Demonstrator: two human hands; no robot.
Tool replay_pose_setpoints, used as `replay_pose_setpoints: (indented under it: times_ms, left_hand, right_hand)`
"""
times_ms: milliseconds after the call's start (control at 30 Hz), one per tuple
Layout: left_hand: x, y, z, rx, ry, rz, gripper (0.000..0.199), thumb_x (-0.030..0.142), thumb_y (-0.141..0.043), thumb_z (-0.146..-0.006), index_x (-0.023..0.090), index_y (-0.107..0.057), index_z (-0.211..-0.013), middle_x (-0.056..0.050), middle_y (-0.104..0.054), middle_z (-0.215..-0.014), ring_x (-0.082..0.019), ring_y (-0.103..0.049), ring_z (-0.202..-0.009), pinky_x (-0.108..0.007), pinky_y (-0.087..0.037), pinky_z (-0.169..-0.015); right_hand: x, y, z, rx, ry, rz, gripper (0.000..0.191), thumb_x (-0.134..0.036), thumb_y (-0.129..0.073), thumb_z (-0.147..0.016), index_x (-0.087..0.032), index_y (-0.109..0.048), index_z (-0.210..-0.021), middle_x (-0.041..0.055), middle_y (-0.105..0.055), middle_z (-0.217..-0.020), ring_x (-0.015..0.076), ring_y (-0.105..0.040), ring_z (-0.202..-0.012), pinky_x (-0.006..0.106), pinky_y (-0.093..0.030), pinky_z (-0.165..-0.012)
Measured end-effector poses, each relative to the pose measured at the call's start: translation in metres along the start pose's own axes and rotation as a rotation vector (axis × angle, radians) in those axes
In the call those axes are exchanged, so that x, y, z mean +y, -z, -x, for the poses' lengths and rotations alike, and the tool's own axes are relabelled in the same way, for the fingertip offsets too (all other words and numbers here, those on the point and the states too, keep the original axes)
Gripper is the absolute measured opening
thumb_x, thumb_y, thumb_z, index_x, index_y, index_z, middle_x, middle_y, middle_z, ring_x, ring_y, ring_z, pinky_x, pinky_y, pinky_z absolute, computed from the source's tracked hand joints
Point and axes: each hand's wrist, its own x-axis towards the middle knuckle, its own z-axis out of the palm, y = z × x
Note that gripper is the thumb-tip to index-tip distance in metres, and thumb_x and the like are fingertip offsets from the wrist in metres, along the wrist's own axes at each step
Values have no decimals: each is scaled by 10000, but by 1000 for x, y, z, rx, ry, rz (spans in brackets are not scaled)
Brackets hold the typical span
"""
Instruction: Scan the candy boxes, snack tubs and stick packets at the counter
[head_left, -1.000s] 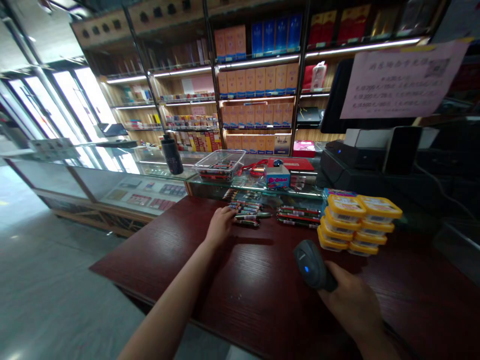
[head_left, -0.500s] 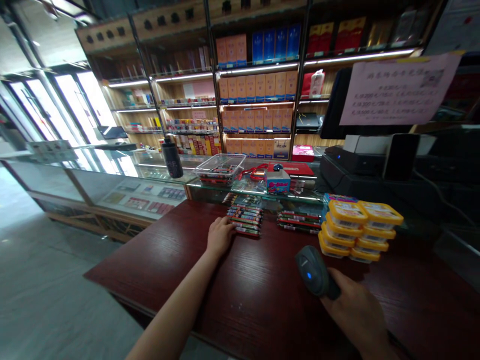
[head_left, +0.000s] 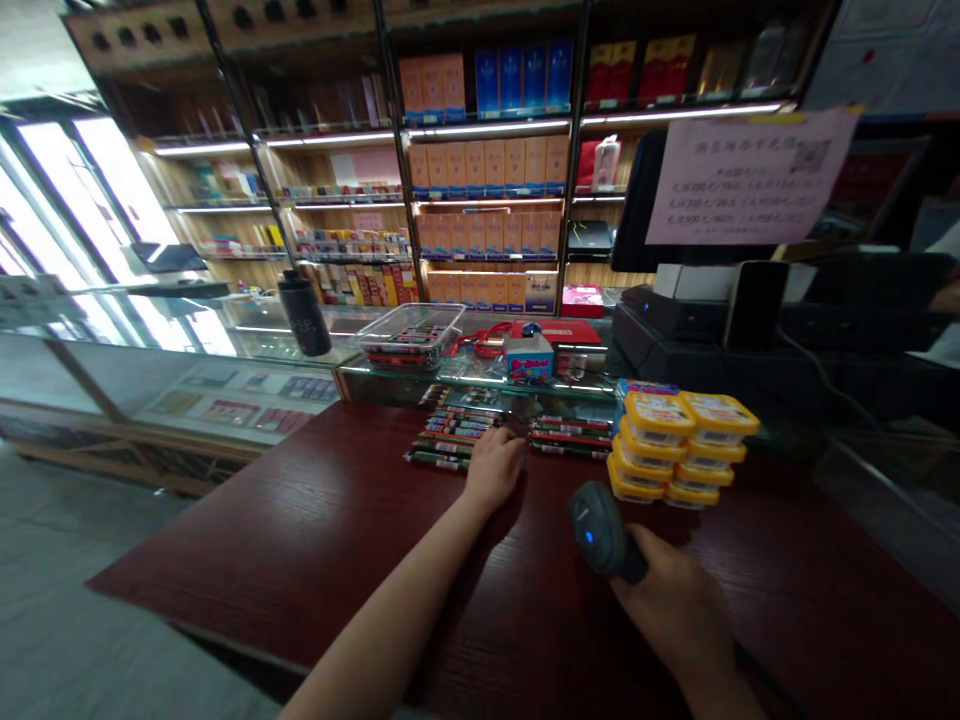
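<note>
My right hand (head_left: pixel 679 605) grips a dark barcode scanner (head_left: pixel 598 528) by its handle, above the dark red wooden counter. A small blue light shows on its head, which faces left. My left hand (head_left: pixel 496 470) rests against the right ends of a row of slim, pen-like sticks (head_left: pixel 442 447) with printed labels. Its fingers are bent forward over those ends; the fingertips are partly hidden, and nothing lifted shows in them. To its right lies a second bundle of similar sticks (head_left: pixel 568 437).
Stacked yellow-lidded tubs (head_left: pixel 660 452) stand right of the bundles. Behind, a glass shelf holds a clear plastic bin (head_left: pixel 411 337) of sticks and a small blue-pink box (head_left: pixel 529 360). A black bottle (head_left: pixel 304 315) stands left; a monitor with a pink notice (head_left: pixel 746 180) stands right.
My left hand has moved from the left ends of the row of sticks to its right ends. The view has turned right. My right hand still holds the barcode scanner.
</note>
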Motion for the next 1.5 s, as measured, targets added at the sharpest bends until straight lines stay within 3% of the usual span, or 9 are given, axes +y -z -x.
replay_pose_setpoints:
  times_ms: [233,367,567,700,900,1067,1267,1500]
  left_hand:
    - [20,-33,-44,-88,16,-43,254,165,-534,-835,210,-609,-1073,-71,-587,-1095,-214,-498,-1041,-340,-414,-888]
    - [30,-35,-53,-101,80,-107,184,147,-498,-846,194,-646,-945,-95,-572,-1002,-225,-504,-971,-347,-427,-812]
    - [38,-26,-55,-109,86,-106,230,105,-460,-846,162,-672,-776,-127,-560,-986,-243,-483,-948,-357,-426,-767]
    - [32,-10,-41,-75,117,-65,191,107,-499,-823,184,-672,-806,-105,-580,-945,-235,-481,-935,-356,-417,-796]
    - [30,19,16,-44,226,35,87,230,-657,-749,202,-679,-828,-53,-598,-821,-207,-536,-863,-320,-408,-770]
    - [32,22,55,-24,308,122,88,266,-692,-713,194,-658,-752,-34,-594,-785,-176,-551,-793,-287,-403,-722]
    - [29,15,61,62,353,156,77,239,-672,-709,188,-616,-722,-27,-587,-776,-166,-544,-780,-276,-394,-716]
    - [27,12,59,67,412,177,95,215,-662,-704,181,-584,-661,-8,-574,-729,-141,-525,-718,-254,-363,-660]
  right_hand:
    - [0,2,-2,23,24,-15,171,-248,-548,-758,-236,-626,-910,14,-705,-816,193,-655,-752,276,-389,-625]
    - [2,0,-4,15,21,-22,181,-234,-542,-762,-241,-631,-920,11,-707,-845,187,-651,-744,276,-382,-630]
    - [2,0,-3,27,19,-50,173,-249,-544,-760,-243,-629,-910,15,-710,-847,189,-652,-752,277,-380,-629]
    - [0,3,-2,23,15,-45,169,-263,-532,-772,-240,-626,-911,21,-711,-826,194,-652,-743,279,-379,-610]
    - [-1,8,-1,-47,-25,-81,197,-301,-550,-765,-263,-638,-937,18,-711,-813,228,-664,-760,294,-386,-601]
    - [7,2,-1,-114,68,-222,263,-299,-579,-728,-247,-639,-979,23,-725,-824,223,-669,-789,291,-430,-660]
    - [13,-1,0,-122,152,-290,210,-314,-594,-692,-252,-656,-882,12,-725,-799,201,-665,-753,265,-450,-653]
    - [16,-2,0,-144,171,-295,229,-305,-590,-667,-256,-664,-879,5,-722,-791,206,-662,-747,269,-458,-658]
